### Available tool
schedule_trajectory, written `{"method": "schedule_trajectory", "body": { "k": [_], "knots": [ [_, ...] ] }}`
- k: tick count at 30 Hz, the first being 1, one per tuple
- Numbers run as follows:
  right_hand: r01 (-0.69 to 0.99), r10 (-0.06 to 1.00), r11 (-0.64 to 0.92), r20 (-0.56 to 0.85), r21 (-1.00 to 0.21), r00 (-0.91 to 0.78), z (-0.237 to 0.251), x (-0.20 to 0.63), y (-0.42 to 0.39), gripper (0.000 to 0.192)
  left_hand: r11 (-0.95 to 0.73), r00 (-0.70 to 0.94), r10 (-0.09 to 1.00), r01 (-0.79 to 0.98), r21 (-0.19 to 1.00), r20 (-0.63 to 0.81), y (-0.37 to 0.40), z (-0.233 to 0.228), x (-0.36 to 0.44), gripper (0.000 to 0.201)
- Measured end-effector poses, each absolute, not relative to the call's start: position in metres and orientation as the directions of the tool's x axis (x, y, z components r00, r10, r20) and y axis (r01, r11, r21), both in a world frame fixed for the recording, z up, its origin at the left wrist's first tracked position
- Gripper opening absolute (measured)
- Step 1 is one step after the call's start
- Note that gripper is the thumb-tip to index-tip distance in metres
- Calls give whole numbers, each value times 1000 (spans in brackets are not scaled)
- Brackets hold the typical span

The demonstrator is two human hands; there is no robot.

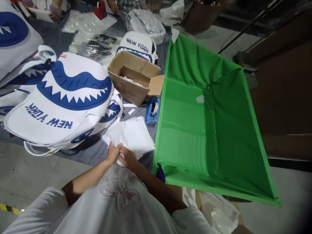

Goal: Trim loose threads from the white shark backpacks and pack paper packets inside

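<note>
grey mat (pixel 92 154): backpacks (pixel 63 100), carton (pixel 133 78), green bin (pixel 207 130)

**What Things Are Made Of**

The white bag (pixel 133 135) under the hands looks like soft, thin cloth, matt and a bit crinkly. The left hand (pixel 113 152) and right hand (pixel 128 158) pinch its near edge. The big white backpack (pixel 63 100) looks smooth and a little shiny, like fake leather, with blue shapes printed on it. The brown box (pixel 135 79) is rough, dull cardboard. The tape holder (pixel 152 112) is blue hard plastic. The green bin liner (pixel 207 123) is thin woven cloth, matt, with soft folds. The table cover (pixel 95 152) is grey, dull fabric. The clear wraps (pixel 146 19) far back are shiny plastic. The floor (pixel 29 169) is smooth, pale and hard.
</note>
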State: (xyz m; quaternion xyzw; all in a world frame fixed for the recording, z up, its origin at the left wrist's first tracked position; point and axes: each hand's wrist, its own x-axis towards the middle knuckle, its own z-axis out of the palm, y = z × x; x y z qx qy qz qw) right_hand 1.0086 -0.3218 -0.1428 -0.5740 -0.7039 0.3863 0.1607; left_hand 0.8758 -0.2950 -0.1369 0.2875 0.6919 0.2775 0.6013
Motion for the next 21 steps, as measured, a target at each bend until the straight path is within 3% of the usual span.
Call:
{"method": "schedule_trajectory", "body": {
  "k": [3,6,8,12,18,21],
  "knots": [
    [703,974,-222,-121,-676,192,-139,1055,-280,45,536,-152,844,225,813,-514,-278,-149,869,40],
    [667,852,-466,-90,-581,517,-137,1102,-222,84,348,67,917,350,870,-394,-255,-152,861,38],
    [618,793,-573,-171,-538,585,-139,1118,-188,100,254,216,908,400,881,-359,-232,-148,861,30],
    [551,718,-667,-235,-501,655,-150,1125,-151,93,156,438,834,395,905,-335,-170,-131,878,18],
    [526,692,-660,-163,-535,703,-158,1143,-119,89,233,594,716,292,928,-367,-105,-111,924,19],
    [489,650,-690,-161,-534,742,-156,1150,-92,87,213,595,666,426,879,-449,-91,-115,935,19]
  ]
}}
